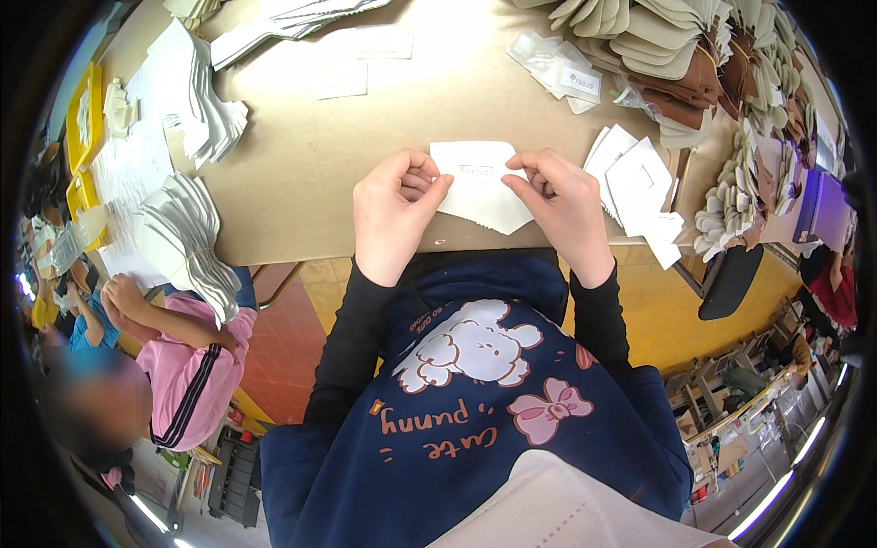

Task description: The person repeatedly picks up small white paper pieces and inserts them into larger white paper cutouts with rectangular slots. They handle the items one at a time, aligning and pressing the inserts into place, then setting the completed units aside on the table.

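Note:
Between my two hands is a white cut piece point(482, 203) with a straight top edge and a pointed lower end, lying at the table's near edge. A small rectangular printed label point(476, 171) shows on its upper middle. My left hand point(397, 205) pinches the piece's left side between thumb and fingers. At the upper right side, my right hand point(562, 199) has thumb and forefinger closed on the piece. Just right of that hand lies a loose stack of similar white pieces point(630, 183), partly fanned out.
The brown-covered table point(311, 155) carries bundled white pieces point(187, 233) on the left and piles of beige and brown pieces point(658, 55) at the far right. Plastic bags with labels point(562, 73) lie near them. Yellow trays point(84, 119) stand at left, beside a person in pink point(196, 384).

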